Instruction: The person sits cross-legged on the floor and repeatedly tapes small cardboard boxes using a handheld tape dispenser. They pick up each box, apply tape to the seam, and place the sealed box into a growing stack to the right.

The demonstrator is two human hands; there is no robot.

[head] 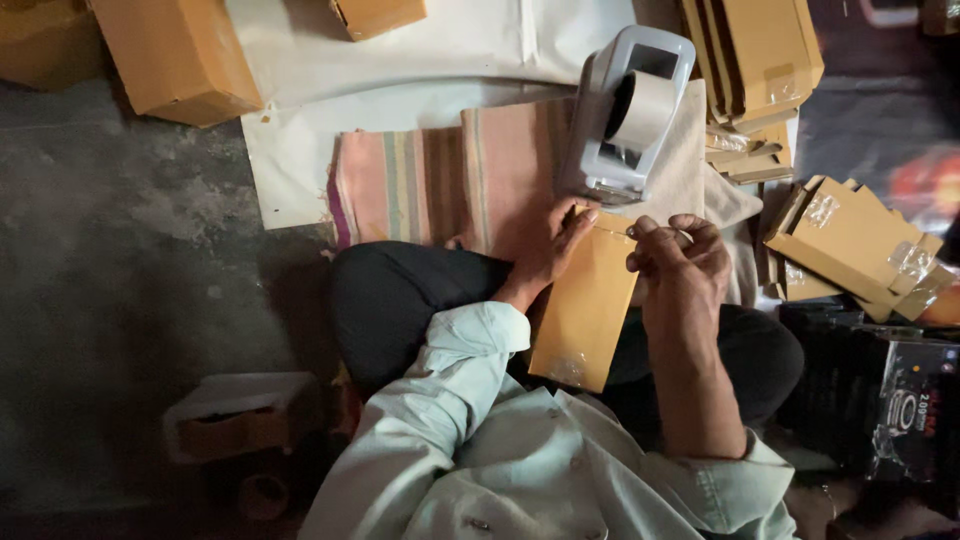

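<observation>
A flat brown cardboard box (pixel 585 310) rests on my lap, its far end toward a grey tape dispenser (pixel 628 110) with a roll of clear tape. My left hand (pixel 552 245) holds the box's far left corner, fingers over its top edge. My right hand (pixel 678 258) pinches a strip of clear tape at the box's far right corner, fingers curled. A patch of clear tape shows on the box's near end.
A striped cloth (pixel 450 185) lies under the dispenser on white sheets (pixel 420 55). Stacks of brown boxes (pixel 760 60) stand at the back right, taped ones (pixel 855 245) to my right, larger cartons (pixel 175 55) at the back left. A small white box (pixel 240 415) sits by my left knee.
</observation>
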